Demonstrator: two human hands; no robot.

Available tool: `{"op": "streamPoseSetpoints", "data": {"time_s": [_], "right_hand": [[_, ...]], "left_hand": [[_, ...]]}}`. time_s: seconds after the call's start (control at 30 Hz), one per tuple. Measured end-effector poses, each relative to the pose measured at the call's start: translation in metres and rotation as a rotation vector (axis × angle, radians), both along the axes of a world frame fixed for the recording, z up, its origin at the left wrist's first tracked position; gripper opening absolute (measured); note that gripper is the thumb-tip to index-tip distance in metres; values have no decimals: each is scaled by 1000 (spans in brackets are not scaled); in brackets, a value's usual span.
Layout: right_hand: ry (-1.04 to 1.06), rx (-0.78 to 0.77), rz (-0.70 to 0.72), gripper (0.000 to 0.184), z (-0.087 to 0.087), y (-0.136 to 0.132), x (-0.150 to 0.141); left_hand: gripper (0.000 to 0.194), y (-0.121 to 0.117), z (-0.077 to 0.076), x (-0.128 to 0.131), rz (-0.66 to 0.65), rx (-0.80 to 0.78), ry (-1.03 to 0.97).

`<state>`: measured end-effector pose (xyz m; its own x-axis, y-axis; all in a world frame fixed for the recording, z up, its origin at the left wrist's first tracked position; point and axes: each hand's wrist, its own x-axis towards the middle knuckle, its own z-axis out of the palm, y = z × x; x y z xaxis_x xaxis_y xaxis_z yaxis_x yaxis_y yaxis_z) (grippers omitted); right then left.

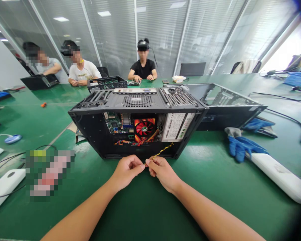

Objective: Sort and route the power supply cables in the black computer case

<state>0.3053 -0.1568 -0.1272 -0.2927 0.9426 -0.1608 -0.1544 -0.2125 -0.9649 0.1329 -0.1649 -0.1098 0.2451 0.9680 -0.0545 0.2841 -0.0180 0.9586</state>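
Just in front of an open computer case [90, 134], my left hand [129, 170] and my right hand [163, 170] meet fingertip to fingertip. Both pinch a thin twisted yellow-and-black cable [162, 150]. Its near end is between my fingers, and the far end curls up by the lower edge of the power supply [178, 127]. Inside the case sit a red-and-black cooling fan [144, 129], part of a green motherboard [114, 123] and a bundle of coloured wires [135, 142].
A second case [230, 115] stands behind at the right. Blue-and-grey gloves [243, 145] lie by a long white device [278, 174]. At the left are another white device [7, 184], black cables and a blurred pink item [52, 174]. Across the green table several people sit with computer parts.
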Motion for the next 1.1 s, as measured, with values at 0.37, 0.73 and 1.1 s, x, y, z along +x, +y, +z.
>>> {"op": "streamPoseSetpoints", "data": {"time_s": [0.37,0.73,1.1], "right_hand": [[-26,70,31,39,1,1,2],[16,32,-16,40,-4,1,0],[31,11,-27,44,-2,2,-1]], "left_hand": [[32,-1,4,2,-7,-96,-78],[13,-5,6,3,4,207,150],[8,-6,-1,-3,28,741,473]]}}
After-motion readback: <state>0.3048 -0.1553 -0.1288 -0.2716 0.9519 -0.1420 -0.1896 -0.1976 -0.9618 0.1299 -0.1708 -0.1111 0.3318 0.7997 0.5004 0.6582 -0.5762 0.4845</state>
